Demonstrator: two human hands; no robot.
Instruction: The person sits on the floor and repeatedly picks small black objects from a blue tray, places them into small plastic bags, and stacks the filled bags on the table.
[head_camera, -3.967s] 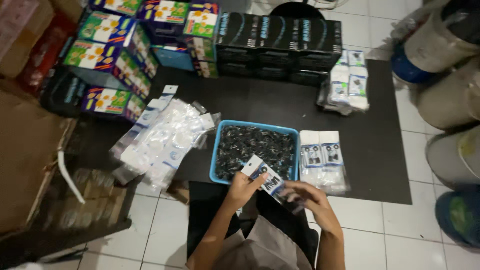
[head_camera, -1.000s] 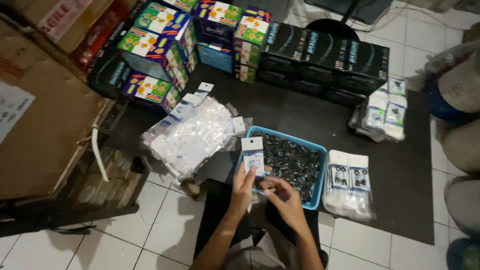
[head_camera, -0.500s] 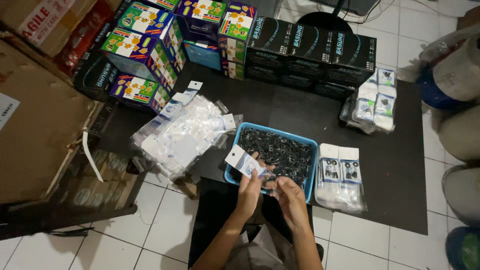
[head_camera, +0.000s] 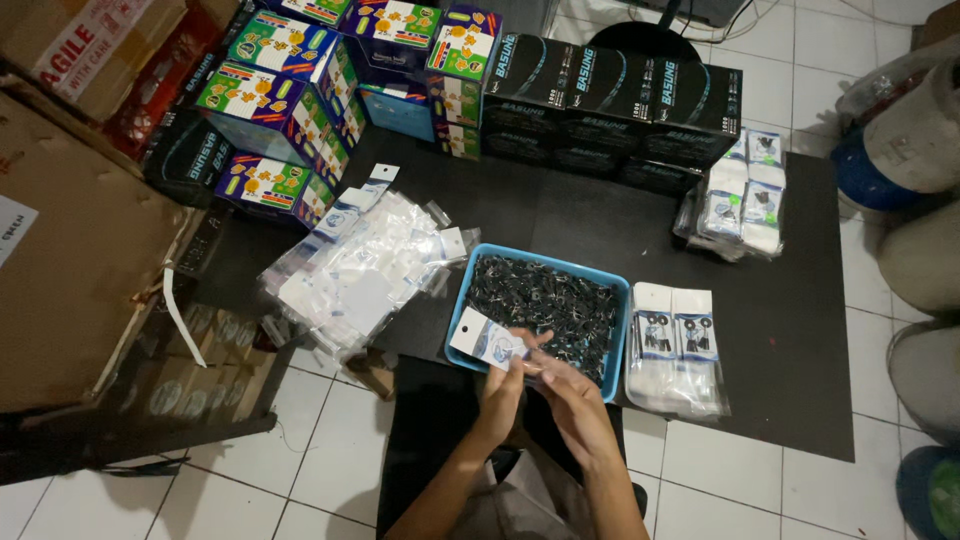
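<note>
My left hand (head_camera: 503, 388) holds a small white packet with a hang tab (head_camera: 487, 341) just over the near left corner of a blue tray (head_camera: 460, 335) full of small black parts (head_camera: 545, 305). My right hand (head_camera: 572, 402) is right beside it, fingers curled at the packet's open end; whether it pinches a black part I cannot tell. Both hands hover above the tray's near edge, over my lap.
A heap of empty clear packets (head_camera: 365, 265) lies left of the tray, a stack of filled packets (head_camera: 678, 345) right of it, another stack (head_camera: 740, 200) farther back. Black boxes (head_camera: 610, 95) and colourful boxes (head_camera: 300, 95) line the back; cardboard cartons (head_camera: 70, 250) stand left, drums (head_camera: 910, 140) right.
The hands with the packet have come down from above the tray to its near left corner. The view has shifted slightly to the left.
</note>
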